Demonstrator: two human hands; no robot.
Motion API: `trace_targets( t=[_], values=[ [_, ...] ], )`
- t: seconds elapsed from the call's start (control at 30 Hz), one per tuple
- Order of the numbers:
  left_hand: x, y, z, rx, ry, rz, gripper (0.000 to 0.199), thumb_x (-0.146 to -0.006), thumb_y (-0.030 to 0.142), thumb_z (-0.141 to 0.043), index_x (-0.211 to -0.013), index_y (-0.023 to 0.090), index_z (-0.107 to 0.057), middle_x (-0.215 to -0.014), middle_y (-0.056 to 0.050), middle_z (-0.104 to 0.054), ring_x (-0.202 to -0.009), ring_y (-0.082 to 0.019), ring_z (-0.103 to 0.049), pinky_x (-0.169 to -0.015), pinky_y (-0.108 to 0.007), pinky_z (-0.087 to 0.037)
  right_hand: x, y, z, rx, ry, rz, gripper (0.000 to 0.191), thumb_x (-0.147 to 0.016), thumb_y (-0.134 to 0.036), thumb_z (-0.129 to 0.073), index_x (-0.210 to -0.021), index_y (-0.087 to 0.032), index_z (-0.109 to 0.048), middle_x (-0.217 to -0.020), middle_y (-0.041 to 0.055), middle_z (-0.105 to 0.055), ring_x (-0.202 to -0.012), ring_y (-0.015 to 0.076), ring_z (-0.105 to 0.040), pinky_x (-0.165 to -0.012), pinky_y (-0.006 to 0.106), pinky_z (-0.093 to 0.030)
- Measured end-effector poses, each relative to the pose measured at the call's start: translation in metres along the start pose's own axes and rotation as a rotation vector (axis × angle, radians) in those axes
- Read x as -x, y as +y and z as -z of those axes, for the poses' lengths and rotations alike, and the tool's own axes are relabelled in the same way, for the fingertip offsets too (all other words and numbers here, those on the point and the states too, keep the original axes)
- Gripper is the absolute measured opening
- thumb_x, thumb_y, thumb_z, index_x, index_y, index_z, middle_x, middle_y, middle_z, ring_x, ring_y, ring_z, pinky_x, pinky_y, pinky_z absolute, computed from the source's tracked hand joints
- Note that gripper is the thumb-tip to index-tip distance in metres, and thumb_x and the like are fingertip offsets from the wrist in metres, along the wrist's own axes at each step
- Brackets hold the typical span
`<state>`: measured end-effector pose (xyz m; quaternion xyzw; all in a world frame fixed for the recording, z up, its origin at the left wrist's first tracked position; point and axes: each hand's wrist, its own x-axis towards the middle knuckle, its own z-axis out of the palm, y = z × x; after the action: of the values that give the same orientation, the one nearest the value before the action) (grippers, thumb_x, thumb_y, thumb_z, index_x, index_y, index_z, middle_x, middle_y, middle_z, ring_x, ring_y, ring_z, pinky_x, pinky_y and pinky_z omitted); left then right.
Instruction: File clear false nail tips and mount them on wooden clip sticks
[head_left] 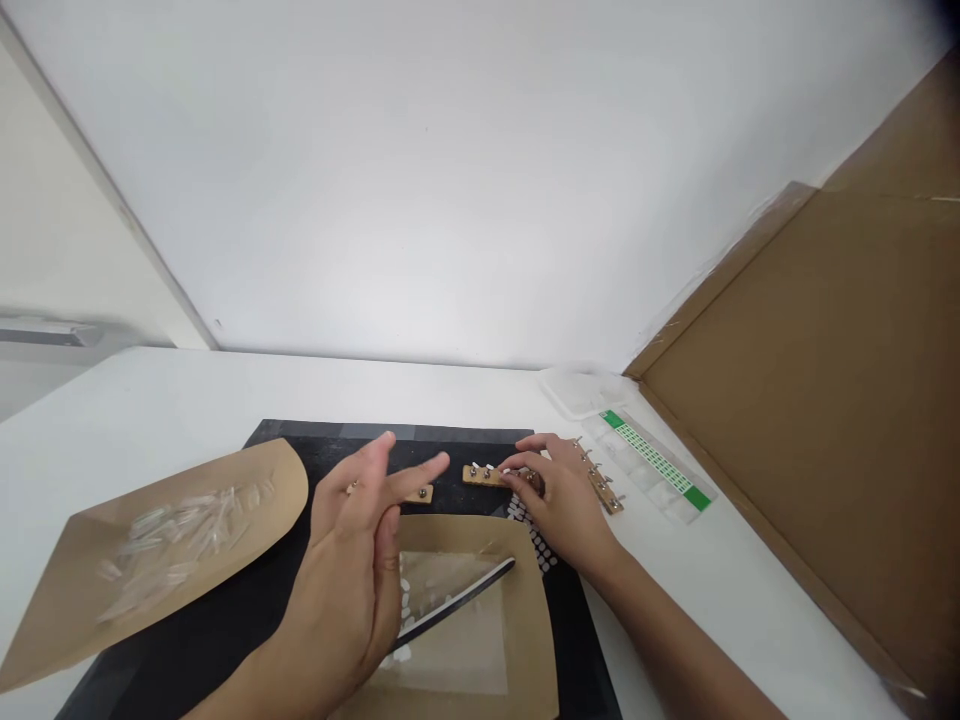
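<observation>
Right hand (559,500) pinches a white tip onto centre wooden strip (491,475); left hand (360,540) spread, empty. Few tips mounted; many remain.

Left hand (360,540) raised in the near middle, open, fingers extended and close together, pointing far-right, thumb side up, palm facing right, holding nothing. Left forearm enters from the near edge. Right hand (562,500) farther right, palm down, low, fingers curled and pointing left, fingertips (517,470) pinched together. Right forearm runs in from the near right corner, bare.
</observation>
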<state>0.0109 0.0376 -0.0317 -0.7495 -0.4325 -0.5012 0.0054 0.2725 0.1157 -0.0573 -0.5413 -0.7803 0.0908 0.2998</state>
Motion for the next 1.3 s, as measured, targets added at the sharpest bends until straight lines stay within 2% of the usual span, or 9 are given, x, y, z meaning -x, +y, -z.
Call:
trace_targets(
  t=[0.1,0.2,0.43,0.6,0.73,0.83,0.97,1.17,1.3],
  values=[
    [0.000,0.003,0.000,0.046,-0.001,0.061,0.086,-0.106,0.003,-0.043,-0.174,0.020,0.006,-0.150,-0.015,-0.067,-0.162,-0.031,-0.032,-0.129,-0.067,-0.019,0.000,0.001,-0.001,0.026,-0.025,0.003,0.012,-0.098,-0.026,-0.072,-0.098,-0.029,-0.084,-0.123,0.0083,-0.067,-0.117,0.0321,-0.062,-0.102,0.049,-0.047],
    [0.001,0.004,0.002,0.120,-0.004,0.094,0.087,-0.108,0.010,-0.045,-0.173,0.019,0.012,-0.159,-0.020,-0.057,-0.167,-0.032,-0.017,-0.130,-0.070,-0.011,0.000,0.000,-0.002,0.046,-0.031,0.002,0.011,-0.097,-0.025,-0.074,-0.099,-0.030,-0.084,-0.123,0.0082,-0.067,-0.117,0.0328,-0.061,-0.102,0.049,-0.046],
    [0.005,-0.002,-0.001,0.219,-0.029,0.136,0.086,-0.110,0.013,-0.045,-0.173,0.027,0.011,-0.168,-0.021,-0.044,-0.168,-0.033,-0.015,-0.125,-0.073,-0.027,-0.002,-0.001,-0.002,0.041,-0.048,0.008,0.014,-0.099,-0.024,-0.070,-0.098,-0.027,-0.084,-0.119,0.0089,-0.069,-0.115,0.0325,-0.060,-0.101,0.048,-0.046],
    [0.005,-0.007,-0.006,0.326,0.014,0.109,0.078,-0.108,0.008,-0.044,-0.171,0.029,-0.003,-0.167,-0.024,-0.041,-0.162,-0.033,-0.034,-0.122,-0.069,-0.037,-0.002,-0.001,-0.002,0.017,-0.072,0.017,0.017,-0.102,-0.022,-0.065,-0.101,-0.026,-0.081,-0.110,0.0081,-0.073,-0.110,0.0303,-0.063,-0.098,0.046,-0.048],
    [0.002,-0.007,-0.006,0.345,0.035,0.107,0.068,-0.109,0.009,-0.043,-0.167,0.026,-0.013,-0.165,-0.025,-0.041,-0.162,-0.036,-0.031,-0.122,-0.074,-0.034,-0.002,0.001,-0.003,-0.001,-0.083,0.012,0.015,-0.101,-0.020,-0.065,-0.109,-0.023,-0.077,-0.106,0.0079,-0.076,-0.109,0.0301,-0.066,-0.096,0.045,-0.050],
    [-0.001,-0.014,-0.003,0.229,0.045,0.125,0.070,-0.107,0.009,-0.045,-0.167,0.025,-0.013,-0.161,-0.023,-0.046,-0.161,-0.037,-0.033,-0.121,-0.074,-0.037,0.000,0.005,-0.004,-0.016,-0.075,-0.002,0.022,-0.099,-0.021,-0.066,-0.121,-0.022,-0.072,-0.108,0.0084,-0.077,-0.110,0.0307,-0.068,-0.097,0.047,-0.052],
    [-0.009,-0.034,0.005,-0.222,0.004,0.035,0.079,-0.101,0.012,-0.060,-0.166,0.027,-0.017,-0.153,-0.018,-0.054,-0.160,-0.038,-0.032,-0.123,-0.066,-0.040,0.001,0.009,-0.003,-0.038,-0.077,0.003,0.028,-0.099,-0.024,-0.067,-0.127,-0.024,-0.069,-0.108,0.0065,-0.078,-0.102,0.0287,-0.073,-0.093,0.046,-0.056],
    [-0.022,-0.047,0.019,-0.432,-0.091,-0.011,0.035,-0.095,-0.002,-0.043,-0.116,0.019,-0.061,-0.099,-0.007,-0.077,-0.112,-0.032,-0.067,-0.089,-0.044,-0.058,0.001,0.006,0.009,-0.028,-0.010,0.052,0.028,-0.098,-0.027,-0.069,-0.127,-0.029,-0.068,-0.124,0.0076,-0.074,-0.117,0.0339,-0.068,-0.102,0.053,-0.051],
    [-0.019,-0.042,0.024,-0.472,-0.126,-0.030,0.029,-0.095,0.001,-0.044,-0.085,0.021,-0.064,-0.068,0.001,-0.070,-0.060,-0.017,-0.063,-0.053,-0.029,-0.041,0.000,0.000,0.015,-0.050,0.089,0.175,0.015,-0.100,-0.033,-0.075,-0.115,-0.031,-0.073,-0.114,0.0059,-0.076,-0.116,0.0336,-0.068,-0.101,0.051,-0.048]
  ],
)
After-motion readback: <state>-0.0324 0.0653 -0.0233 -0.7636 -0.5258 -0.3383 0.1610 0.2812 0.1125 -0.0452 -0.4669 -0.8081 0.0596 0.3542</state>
